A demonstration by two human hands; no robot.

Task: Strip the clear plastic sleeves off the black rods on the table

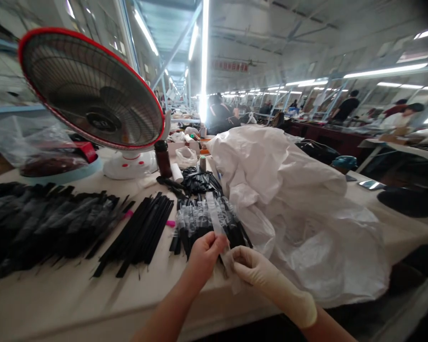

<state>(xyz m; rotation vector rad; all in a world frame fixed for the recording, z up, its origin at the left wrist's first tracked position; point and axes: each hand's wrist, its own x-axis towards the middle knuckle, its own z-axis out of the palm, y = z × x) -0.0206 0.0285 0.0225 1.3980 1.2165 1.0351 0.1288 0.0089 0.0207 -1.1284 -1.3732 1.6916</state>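
Note:
My left hand point(209, 251), bare, pinches a narrow translucent plastic strip point(214, 213) between thumb and fingers. My right hand point(251, 266), in a pale rubber glove, is closed on the strip's near end. The strip runs from the right hand up past the left and over a bundle of black strips point(192, 232) partly wrapped in clear plastic. Left of that bundle lies a row of bare black strips point(141, 232). Whether anything is inside the held plastic I cannot tell.
A large white plastic sheet point(288, 190) is heaped to the right. A red-rimmed fan point(100, 114) stands at the left behind plastic-wrapped black strips point(39, 223). A dark brown bottle point(163, 159) and small black pieces point(199, 180) sit farther back. People work in the background.

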